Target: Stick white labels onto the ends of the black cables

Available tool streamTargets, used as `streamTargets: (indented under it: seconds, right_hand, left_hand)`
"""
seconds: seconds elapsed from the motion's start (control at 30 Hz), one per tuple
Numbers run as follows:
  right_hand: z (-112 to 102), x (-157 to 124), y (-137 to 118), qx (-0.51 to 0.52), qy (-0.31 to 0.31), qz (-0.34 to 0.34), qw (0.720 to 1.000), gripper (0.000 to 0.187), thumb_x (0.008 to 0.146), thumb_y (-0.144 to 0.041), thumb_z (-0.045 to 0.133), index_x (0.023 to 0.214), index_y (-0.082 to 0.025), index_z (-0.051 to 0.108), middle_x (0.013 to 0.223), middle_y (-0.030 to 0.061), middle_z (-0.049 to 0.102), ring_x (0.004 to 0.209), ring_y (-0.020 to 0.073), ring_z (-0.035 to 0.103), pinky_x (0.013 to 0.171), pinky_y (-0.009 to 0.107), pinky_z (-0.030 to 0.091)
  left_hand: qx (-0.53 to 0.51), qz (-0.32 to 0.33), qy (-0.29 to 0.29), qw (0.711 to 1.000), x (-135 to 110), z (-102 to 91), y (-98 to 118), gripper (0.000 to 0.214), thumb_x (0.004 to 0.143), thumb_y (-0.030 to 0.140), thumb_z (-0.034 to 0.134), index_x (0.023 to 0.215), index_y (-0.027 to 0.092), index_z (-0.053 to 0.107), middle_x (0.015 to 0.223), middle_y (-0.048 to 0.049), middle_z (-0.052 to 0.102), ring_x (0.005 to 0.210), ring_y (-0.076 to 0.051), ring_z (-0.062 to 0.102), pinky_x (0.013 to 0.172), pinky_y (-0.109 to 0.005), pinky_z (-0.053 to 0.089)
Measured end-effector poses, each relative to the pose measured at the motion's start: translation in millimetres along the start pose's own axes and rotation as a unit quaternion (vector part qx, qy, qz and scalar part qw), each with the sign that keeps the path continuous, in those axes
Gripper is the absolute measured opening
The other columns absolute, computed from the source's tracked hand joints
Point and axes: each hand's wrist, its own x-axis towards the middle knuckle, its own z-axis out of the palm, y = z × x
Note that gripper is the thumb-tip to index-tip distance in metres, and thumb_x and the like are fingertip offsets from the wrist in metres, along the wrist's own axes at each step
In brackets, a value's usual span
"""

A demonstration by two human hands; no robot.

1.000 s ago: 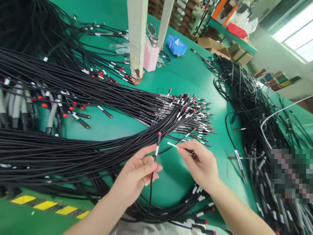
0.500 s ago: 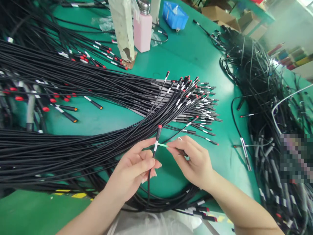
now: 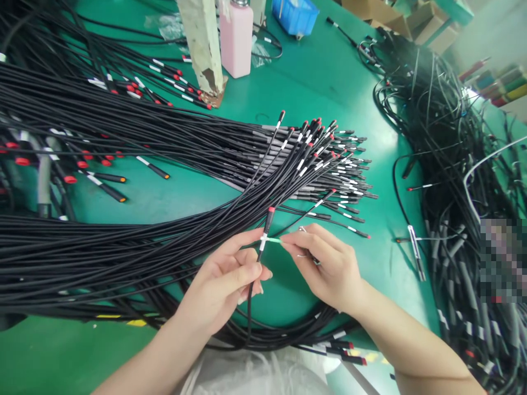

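My left hand (image 3: 225,282) pinches a thin black cable (image 3: 264,236) with a red tip, holding it upright over the green table (image 3: 313,82). A white label band sits on the cable just above my fingers. My right hand (image 3: 327,263) pinches a small pale-green label strip (image 3: 275,240) and holds it against the cable at that white band. Something thin and metallic shows under my right fingers; I cannot make out what it is. Behind my hands lies a big fanned bundle of black red-tipped cables (image 3: 304,159).
More black cable bundles (image 3: 82,247) cover the left side. A tangled cable heap (image 3: 453,164) fills the right. A pink bottle (image 3: 236,38), a white post (image 3: 201,44) and a blue bin (image 3: 294,13) stand at the back. A metal tool (image 3: 416,252) lies right of my hand.
My right hand brought the green label strip leftward from apart to touching the cable's white band. The view tilted downward. My left hand kept its grip on the cable.
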Motion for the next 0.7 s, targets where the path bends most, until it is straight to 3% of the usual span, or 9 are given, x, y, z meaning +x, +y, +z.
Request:
streamTargets:
  seconds: [0.7]
  right_hand:
    - [1.9,-4.7,-0.4,-0.034,0.009,-0.012,0.999,0.023,0.096,-0.006,0.053,0.109,-0.023,0.064,0.08,0.0034,0.066,0.069,0.0161,0.064,0.059,0.028,0.057]
  left_hand:
    - [0.014,0.004,-0.002,1.0,0.0,1.9,0.6,0.042,0.073,0.022,0.086,0.114,0.023,0.077,0.064,0.0008,0.066,0.051,-0.009,0.06,0.047,-0.018,0.04]
